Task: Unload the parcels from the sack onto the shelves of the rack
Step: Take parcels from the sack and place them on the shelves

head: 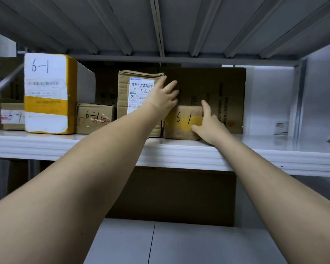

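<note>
A small brown parcel (pixel 181 123) with yellow tape and "6-1" written on it sits on the white rack shelf (pixel 179 155). My right hand (pixel 208 123) touches its right front corner, thumb up along the right side, fingers on the front. My left hand (pixel 164 96) lies with straight fingers above that parcel, against the right edge of a taller labelled carton (pixel 135 96). The sack is out of view.
A tall white and yellow parcel (pixel 48 92) and two low brown boxes (pixel 94 119) (pixel 11 116) stand left on the same shelf. A large flat cardboard sheet (pixel 217 92) leans behind. Bare shelf lies to the right; a lower shelf (pixel 179 242) is below.
</note>
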Available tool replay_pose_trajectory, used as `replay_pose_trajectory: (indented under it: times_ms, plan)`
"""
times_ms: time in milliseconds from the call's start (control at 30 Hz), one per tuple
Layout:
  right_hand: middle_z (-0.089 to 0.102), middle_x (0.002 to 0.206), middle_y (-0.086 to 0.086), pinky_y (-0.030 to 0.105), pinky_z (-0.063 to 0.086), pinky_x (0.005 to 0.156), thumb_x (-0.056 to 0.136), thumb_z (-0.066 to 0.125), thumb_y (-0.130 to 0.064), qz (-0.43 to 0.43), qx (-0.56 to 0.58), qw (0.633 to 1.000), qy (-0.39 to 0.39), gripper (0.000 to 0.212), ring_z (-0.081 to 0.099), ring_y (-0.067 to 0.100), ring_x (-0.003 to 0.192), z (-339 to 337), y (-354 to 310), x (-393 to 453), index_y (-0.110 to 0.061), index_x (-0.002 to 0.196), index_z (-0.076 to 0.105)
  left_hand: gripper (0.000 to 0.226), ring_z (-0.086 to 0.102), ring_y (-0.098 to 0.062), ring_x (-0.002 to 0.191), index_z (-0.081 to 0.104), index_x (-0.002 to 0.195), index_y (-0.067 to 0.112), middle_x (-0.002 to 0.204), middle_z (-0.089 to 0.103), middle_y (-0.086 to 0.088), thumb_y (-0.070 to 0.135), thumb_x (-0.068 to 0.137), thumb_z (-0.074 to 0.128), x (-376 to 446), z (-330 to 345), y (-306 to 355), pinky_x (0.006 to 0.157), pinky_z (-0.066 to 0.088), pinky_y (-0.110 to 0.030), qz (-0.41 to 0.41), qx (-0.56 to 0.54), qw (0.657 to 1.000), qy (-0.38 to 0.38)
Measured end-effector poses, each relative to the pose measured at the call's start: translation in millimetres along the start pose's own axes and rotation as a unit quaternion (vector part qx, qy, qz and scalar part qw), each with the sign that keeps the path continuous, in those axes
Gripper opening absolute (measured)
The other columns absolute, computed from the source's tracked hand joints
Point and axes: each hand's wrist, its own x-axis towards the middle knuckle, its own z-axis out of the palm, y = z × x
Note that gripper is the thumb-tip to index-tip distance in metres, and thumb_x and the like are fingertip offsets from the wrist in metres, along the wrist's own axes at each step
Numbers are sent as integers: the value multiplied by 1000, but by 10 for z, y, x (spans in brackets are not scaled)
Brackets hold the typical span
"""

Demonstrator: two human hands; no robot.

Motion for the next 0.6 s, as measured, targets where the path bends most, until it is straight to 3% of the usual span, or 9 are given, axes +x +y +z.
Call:
replay_pose_trajectory:
  times_ms: [133,267,467,600]
  plan:
    - [39,143,20,35,46,71,98,49,-29,-5,-8,1000,1,79,57,29,92,-1,19,7,-35,152,-7,51,5,-31,147,36,145,21,154,29,-5,34,96,46,-62,50,-33,117,2,-57,-12,12,1000,-20]
    - [48,131,18,33,43,64,98,46,-29,-9,-26,1000,8,75,58,29,87,16,18,14,-32,153,-5,54,10,-32,146,33,146,19,153,31,-7,33,96,48,-119,58,-60,117,4,-56,-19,6,999,-30]
    - [51,127,18,37,48,73,101,43,-29,-12,-48,999,4,74,57,30,89,4,0,-6,-28,153,-9,52,15,-31,145,34,146,18,151,34,-8,33,97,43,-153,12,-38,118,5,-55,-15,10,999,-30]
    - [59,99,14,35,44,61,101,42,-22,-12,-32,999,-11,75,55,24,71,17,9,-4,-25,153,-11,49,18,-30,143,35,144,15,148,38,-7,30,97,41,-166,3,-48,117,7,-54,-16,4,1000,-20]
